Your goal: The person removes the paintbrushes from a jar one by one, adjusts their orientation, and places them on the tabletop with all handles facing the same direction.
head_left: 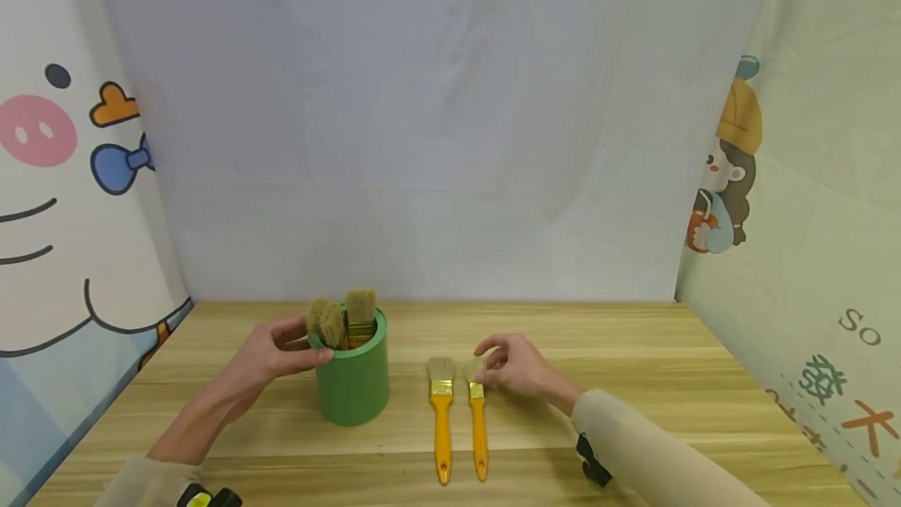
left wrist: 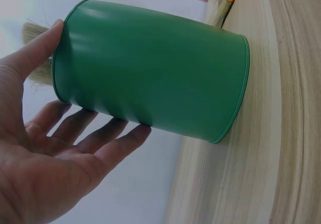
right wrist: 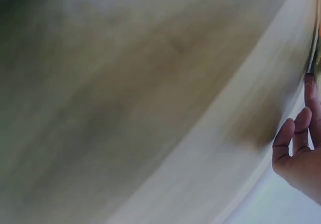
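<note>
My left hand (head_left: 271, 352) holds a green cylindrical can (head_left: 355, 391) at its left side. In the left wrist view the thumb lies at the can's rim and the fingertips touch its wall. Several bristle brushes (head_left: 361, 308) stand in the can, bristles up. Right of it, a wider paintbrush (head_left: 442, 429) and a narrower paintbrush (head_left: 479, 436) with yellow handles lie side by side, bristles pointing away from me. My right hand (head_left: 519, 366) is at the narrower brush's bristles, its thumb tip over them and its index finger apart from the thumb.
The wood-grain table (head_left: 598, 452) carries the can and both brushes. A pale curtain (head_left: 436, 139) hangs behind its back edge. Printed cloths hang on both sides, with a cartoon pig (head_left: 42, 131) at left and a cartoon figure (head_left: 728, 178) at right.
</note>
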